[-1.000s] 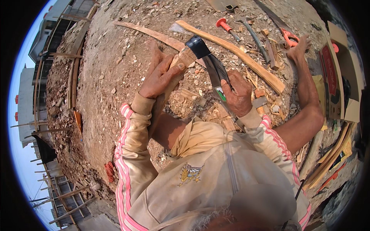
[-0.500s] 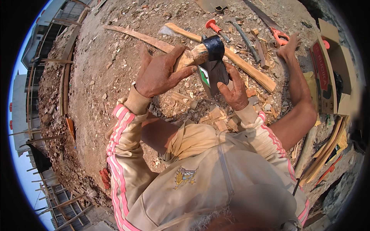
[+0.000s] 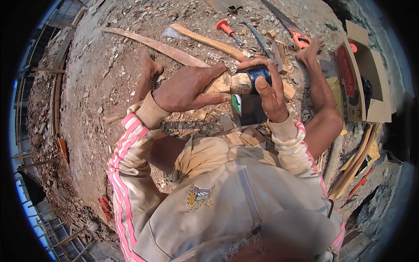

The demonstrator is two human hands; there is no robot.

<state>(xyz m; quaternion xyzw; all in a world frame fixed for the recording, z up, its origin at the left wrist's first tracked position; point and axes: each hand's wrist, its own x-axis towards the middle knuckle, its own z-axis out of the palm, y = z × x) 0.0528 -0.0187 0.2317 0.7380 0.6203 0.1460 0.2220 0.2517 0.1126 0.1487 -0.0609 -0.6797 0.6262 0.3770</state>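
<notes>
A curved wooden handle (image 3: 170, 51) runs from the far left to beneath my left hand (image 3: 187, 87), which is closed over its thick, pale, carved end. That end sits in the round eye of a black hoe head (image 3: 253, 109). The hoe's flat blade hangs toward me and bears a green and white sticker. Around the eye, my right hand (image 3: 273, 98) is wrapped, fingers over the far side and thumb on the near side. Part of the blade is hidden behind the right hand.
Behind the hoe lie a second wooden handle (image 3: 205, 39), a chisel with a red grip (image 3: 224, 28), a hammer (image 3: 258, 37) and an orange-handled saw (image 3: 299, 39). A cardboard box (image 3: 349, 83) and wooden strips (image 3: 358, 161) are at the right. Wood chips (image 3: 248, 135) litter the ground.
My right hand has moved up from the blade's side to wrap around the eye. The view has shifted, and my left foot now shows beyond my left hand.
</notes>
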